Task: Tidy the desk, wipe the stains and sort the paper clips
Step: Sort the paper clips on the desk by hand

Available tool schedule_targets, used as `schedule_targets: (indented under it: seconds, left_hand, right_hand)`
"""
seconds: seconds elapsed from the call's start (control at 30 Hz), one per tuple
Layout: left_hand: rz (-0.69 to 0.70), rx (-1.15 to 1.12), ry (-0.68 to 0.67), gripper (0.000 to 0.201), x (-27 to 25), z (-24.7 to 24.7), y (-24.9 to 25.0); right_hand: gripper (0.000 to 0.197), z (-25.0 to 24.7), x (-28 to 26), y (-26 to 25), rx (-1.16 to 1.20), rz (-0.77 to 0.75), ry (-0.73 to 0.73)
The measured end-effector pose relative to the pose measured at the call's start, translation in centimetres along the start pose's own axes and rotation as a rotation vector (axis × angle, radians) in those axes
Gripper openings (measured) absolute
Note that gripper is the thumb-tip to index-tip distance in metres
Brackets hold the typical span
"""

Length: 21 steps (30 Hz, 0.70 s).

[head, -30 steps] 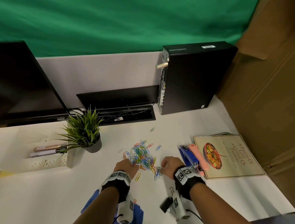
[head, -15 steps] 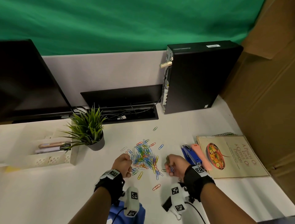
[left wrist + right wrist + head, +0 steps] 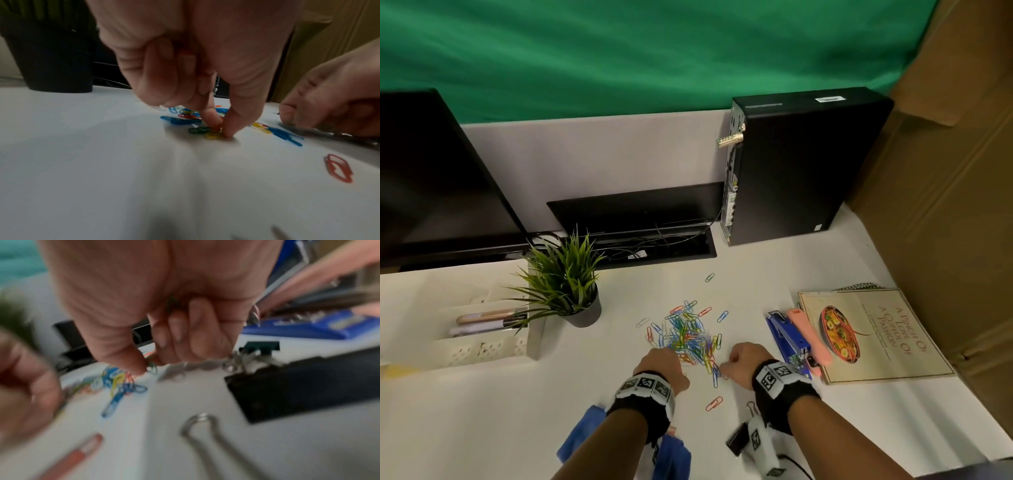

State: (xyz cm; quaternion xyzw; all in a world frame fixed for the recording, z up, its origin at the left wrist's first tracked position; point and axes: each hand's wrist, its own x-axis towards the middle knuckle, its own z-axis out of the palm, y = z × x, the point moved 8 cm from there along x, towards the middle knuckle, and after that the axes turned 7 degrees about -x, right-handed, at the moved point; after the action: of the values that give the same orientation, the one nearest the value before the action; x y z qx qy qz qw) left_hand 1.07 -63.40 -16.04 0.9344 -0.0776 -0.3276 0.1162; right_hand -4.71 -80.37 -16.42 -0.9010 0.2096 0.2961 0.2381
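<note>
A pile of coloured paper clips (image 3: 688, 334) lies mid-desk. My left hand (image 3: 661, 363) is at its near left edge; in the left wrist view its thumb and forefinger (image 3: 221, 129) pinch a yellow paper clip (image 3: 212, 135) against the desk. At the near right edge my right hand (image 3: 743, 363) is curled, and in the blurred right wrist view its thumb and forefinger (image 3: 149, 368) pinch a green paper clip (image 3: 153, 369). A single red clip (image 3: 714, 403) lies apart, closer to me. A blue cloth (image 3: 582, 442) lies under my left forearm.
A black binder clip (image 3: 738, 442) lies by my right wrist. Blue stapler (image 3: 787, 337), pink stapler (image 3: 808, 334) and a cookbook (image 3: 873, 335) are to the right. Potted plant (image 3: 571, 287) and white organizer tray (image 3: 482, 346) stand left; monitor (image 3: 431, 178), PC (image 3: 801, 164), cardboard wall (image 3: 945, 205).
Both hands drew back a little from the pile and have come down on its near edge again. A red clip now lies alone on the near side.
</note>
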Motion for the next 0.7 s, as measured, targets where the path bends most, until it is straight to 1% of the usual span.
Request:
schedule_targets:
  seconds: [0.03,0.07,0.1,0.13,0.2,0.27,0.3,0.33,0.37,0.43,0.5,0.57,0.63,0.67,0.7]
  left_hand:
    - [-0.008,0.003,-0.002,0.038,0.0,0.1,0.1]
    - [-0.016,0.002,-0.001,0.038,0.0,0.2,0.1]
    - [-0.016,0.006,-0.001,0.039,0.0,0.3,0.2]
    - [-0.012,0.011,-0.003,0.038,-0.1,0.4,0.3]
    - [0.001,-0.001,0.004,0.036,0.0,0.5,0.4]
    - [0.008,-0.069,0.021,0.034,0.0,0.5,0.1]
    - [0.007,-0.128,0.033,0.033,0.0,0.3,-0.2]
    - [0.002,-0.204,0.048,0.032,0.1,0.1,-0.5]
    - [-0.006,-0.278,0.057,0.030,0.1,-0.3,-0.9]
    - [-0.037,-0.429,0.047,0.023,0.4,-1.0,-1.8]
    - [-0.097,-0.622,0.011,0.025,0.7,-1.0,-2.9]
    - [-0.152,-0.826,-0.004,0.028,1.0,-0.8,-4.0]
    - [-0.172,-0.935,0.029,0.027,1.4,-0.9,-5.0]
    - [-0.161,-0.911,0.067,0.025,1.5,-1.2,-5.3]
    - [-0.132,-0.835,0.116,0.024,1.6,-1.8,-5.5]
  right_hand:
    - [0.021,0.2,-0.2,0.5,0.267,0.074,-0.028]
    - [0.022,0.5,-0.2,0.9,0.547,0.158,-0.070]
    - [0.028,0.8,0.0,1.2,0.751,0.239,-0.087]
    - [0.033,0.8,0.5,1.4,0.863,0.285,-0.077]
    - [0.032,0.1,1.2,1.4,0.895,0.298,-0.021]
    - [0.021,-0.5,1.9,1.1,0.849,0.268,0.015]
    - [0.014,-0.8,2.4,0.8,0.801,0.223,0.034]
    - [0.008,-1.2,2.9,0.5,0.679,0.161,0.067]
    - [0.006,-1.7,3.1,0.2,0.481,0.109,0.102]
    - [0.014,-2.0,3.7,-0.6,0.103,0.056,0.166]
    - [0.023,-2.1,4.0,-1.4,-0.088,0.023,0.200]
    - [0.025,-2.0,4.2,-1.9,-0.139,0.026,0.206]
    - [0.022,-1.8,4.2,-1.7,-0.154,0.045,0.182]
    - [0.022,-1.8,4.1,-1.5,-0.164,0.059,0.168]
    - [0.025,-1.7,4.1,-1.3,-0.169,0.065,0.148]
